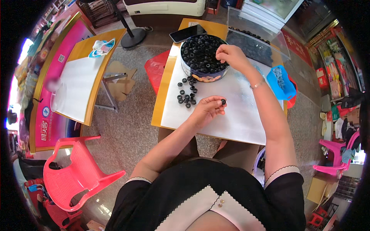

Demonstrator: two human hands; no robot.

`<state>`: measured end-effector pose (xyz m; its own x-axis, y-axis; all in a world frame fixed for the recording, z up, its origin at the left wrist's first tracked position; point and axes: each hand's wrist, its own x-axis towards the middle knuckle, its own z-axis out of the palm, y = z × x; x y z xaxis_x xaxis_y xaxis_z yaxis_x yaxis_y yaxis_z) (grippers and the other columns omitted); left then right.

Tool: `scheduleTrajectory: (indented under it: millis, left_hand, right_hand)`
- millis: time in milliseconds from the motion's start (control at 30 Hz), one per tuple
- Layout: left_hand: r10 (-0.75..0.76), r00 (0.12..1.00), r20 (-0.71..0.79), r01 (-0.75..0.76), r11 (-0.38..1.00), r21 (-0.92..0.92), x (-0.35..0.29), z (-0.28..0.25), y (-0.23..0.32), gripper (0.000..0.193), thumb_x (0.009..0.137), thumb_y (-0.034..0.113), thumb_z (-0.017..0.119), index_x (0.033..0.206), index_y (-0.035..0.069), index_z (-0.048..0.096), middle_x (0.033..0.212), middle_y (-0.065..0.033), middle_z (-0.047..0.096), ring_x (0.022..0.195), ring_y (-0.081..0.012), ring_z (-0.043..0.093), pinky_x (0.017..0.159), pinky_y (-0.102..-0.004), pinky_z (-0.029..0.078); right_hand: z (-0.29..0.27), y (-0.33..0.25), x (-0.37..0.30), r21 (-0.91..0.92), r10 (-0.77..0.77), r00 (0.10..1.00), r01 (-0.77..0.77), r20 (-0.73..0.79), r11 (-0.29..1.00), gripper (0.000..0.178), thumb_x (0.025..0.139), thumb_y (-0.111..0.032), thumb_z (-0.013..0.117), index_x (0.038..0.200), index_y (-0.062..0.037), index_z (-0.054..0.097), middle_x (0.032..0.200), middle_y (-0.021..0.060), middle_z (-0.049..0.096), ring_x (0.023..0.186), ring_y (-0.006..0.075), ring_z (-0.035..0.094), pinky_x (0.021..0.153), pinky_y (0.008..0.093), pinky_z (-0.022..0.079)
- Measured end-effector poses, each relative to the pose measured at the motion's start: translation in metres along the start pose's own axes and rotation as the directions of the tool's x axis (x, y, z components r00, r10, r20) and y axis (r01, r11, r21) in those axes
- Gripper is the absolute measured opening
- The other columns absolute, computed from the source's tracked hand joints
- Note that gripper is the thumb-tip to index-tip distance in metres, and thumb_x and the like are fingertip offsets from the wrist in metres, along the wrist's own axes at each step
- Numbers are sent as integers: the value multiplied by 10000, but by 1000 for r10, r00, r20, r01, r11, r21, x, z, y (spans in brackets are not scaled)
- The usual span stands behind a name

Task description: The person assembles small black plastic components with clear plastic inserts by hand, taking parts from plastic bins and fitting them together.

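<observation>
My left hand [208,110] is over the front of the white-covered table [175,117]. Between its thumb and fingertips it pinches a small round black piece [223,102] with a hole in it. My right hand [234,57] is at the right rim of a round tub [186,69] filled with many similar black pieces [202,50]. Its fingers are curled together, and whether anything is in them is too small to make out. A loose cluster of black pieces [187,97] lies on the white surface, left of my left hand and in front of the tub.
A dark phone [187,33] lies behind the tub's left side. Right of it stands a clear bin [250,46] with more black pieces inside. A blue basket [283,86] with small bluish contents is at the table's right edge. A pink chair [79,171] stands at left.
</observation>
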<state>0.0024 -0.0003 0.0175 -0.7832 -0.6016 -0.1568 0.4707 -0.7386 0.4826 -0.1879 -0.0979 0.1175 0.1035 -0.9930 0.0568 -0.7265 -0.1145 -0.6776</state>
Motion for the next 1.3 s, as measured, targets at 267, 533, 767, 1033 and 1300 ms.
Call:
scheduleTrajectory:
  millis: [267, 533, 767, 1033, 1300]
  left_hand:
    - [46, 998, 49, -47, 999, 22, 4, -6, -2, 170, 858, 76, 562, 995, -19, 594, 884, -99, 631, 747, -146, 603, 706, -288, 518]
    - [35, 999, 23, -36, 998, 49, 4, -3, -1, 188, 864, 90, 557, 1016, -17, 582, 893, -97, 626, 755, -150, 598, 714, -289, 515]
    - [35, 999, -6, -35, 996, 86, 1, 1, -1, 199, 864, 114, 563, 1018, -12, 570, 903, -85, 611, 764, -144, 580, 720, -278, 499]
    - [42, 999, -32, -38, 993, 113, 1, 1, 0, 182, 870, 95, 563, 1018, -9, 587, 908, -89, 625, 762, -137, 591, 716, -283, 515]
    - [71, 997, -12, -69, 987, 144, 3, -4, -4, 195, 871, 68, 553, 1048, -14, 572, 925, -97, 629, 773, -154, 595, 716, -287, 506]
  right_hand:
    - [29, 7, -113, 958, 191, 981, -90, 38, 274, 231, 894, -125, 543, 1085, 0, 580, 889, 64, 621, 723, 111, 560, 686, 235, 456]
    - [52, 2, -154, 982, 276, 960, -6, -48, 188, 191, 891, -106, 540, 1046, -4, 583, 934, 107, 641, 777, 156, 608, 697, 269, 478]
    - [68, 3, -169, 997, 285, 956, 72, -68, -4, 181, 872, -102, 576, 1020, 0, 594, 923, 102, 638, 733, 138, 588, 667, 261, 478]
    - [71, -18, -174, 941, 446, 880, 5, -165, 337, 163, 837, -79, 600, 965, 18, 623, 788, 56, 628, 628, 93, 533, 578, 223, 455]
    - [74, -33, -176, 701, 426, 845, -87, -324, 707, 119, 831, -93, 603, 894, -7, 657, 745, 5, 624, 607, 56, 522, 560, 206, 448]
